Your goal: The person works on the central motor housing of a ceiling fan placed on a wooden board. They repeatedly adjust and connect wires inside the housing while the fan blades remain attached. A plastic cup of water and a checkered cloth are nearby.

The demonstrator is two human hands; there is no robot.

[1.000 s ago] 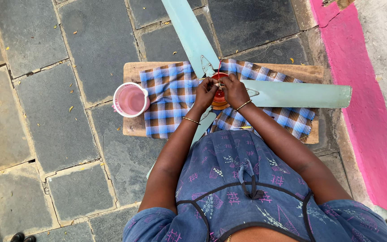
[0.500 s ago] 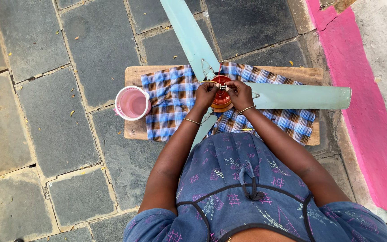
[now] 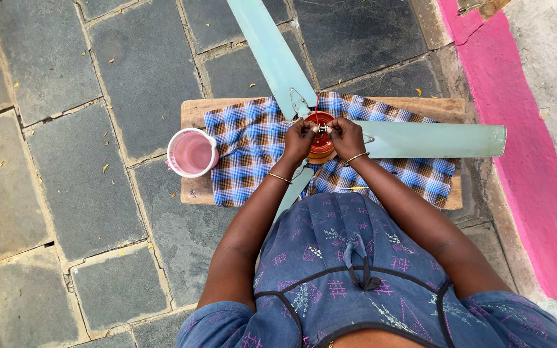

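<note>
A ceiling fan with pale green blades [image 3: 272,55] lies on a blue checked cloth [image 3: 249,151] over a wooden board [image 3: 193,116]. Its round red-brown hub [image 3: 320,145] sits in the middle. My left hand [image 3: 300,138] and my right hand [image 3: 347,136] meet over the hub, fingers pinched on a small metal part [image 3: 323,129] at its centre. A thin red wire [image 3: 317,106] rises from the hub. Each wrist wears a thin bangle.
A pink mug [image 3: 191,153] stands at the board's left end. Another blade [image 3: 436,140] reaches right toward a pink painted kerb [image 3: 517,148]. Grey paving stones [image 3: 66,167] surround the board. My blue patterned dress fills the bottom of the view.
Both hands stay on the hub; the fingers have shifted slightly around its centre. The view has drifted a little; the fan, cloth and mug rest as before.
</note>
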